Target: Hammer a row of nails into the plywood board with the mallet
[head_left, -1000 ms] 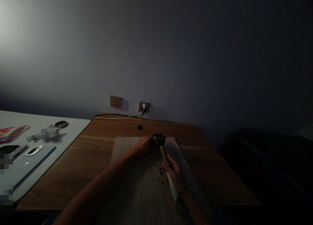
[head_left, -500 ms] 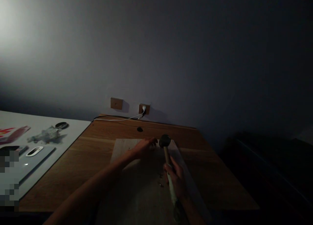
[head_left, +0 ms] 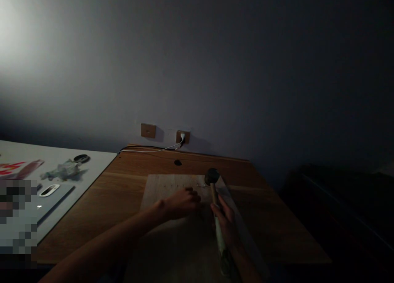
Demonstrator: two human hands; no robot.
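Note:
My right hand [head_left: 226, 217] is wrapped round the wooden handle of a mallet [head_left: 213, 177] with a dark, round head. That head is held over the far right part of a pale wooden board [head_left: 156, 192]. Small dark nails [head_left: 171, 186] stand in a row along the board's far edge, and something thin and light shows beside the mallet head. My left hand [head_left: 184, 201] is over the middle of the board, nearer to me than the row. Its fingers are curled downward; dim light hides whatever may be in them.
The board lies on a brown wooden table [head_left: 117, 201]. To the left, a white table [head_left: 101, 159] bears a grey laptop-like slab [head_left: 61, 201], crumpled plastic [head_left: 66, 170] and a roll of tape [head_left: 81, 158]. A white cable [head_left: 154, 150] runs to a wall socket [head_left: 182, 136].
My left hand has moved from the board's far edge back toward me, uncovering the row of nails. The mallet stays in my right hand, nearly where it was. The view has shifted slightly.

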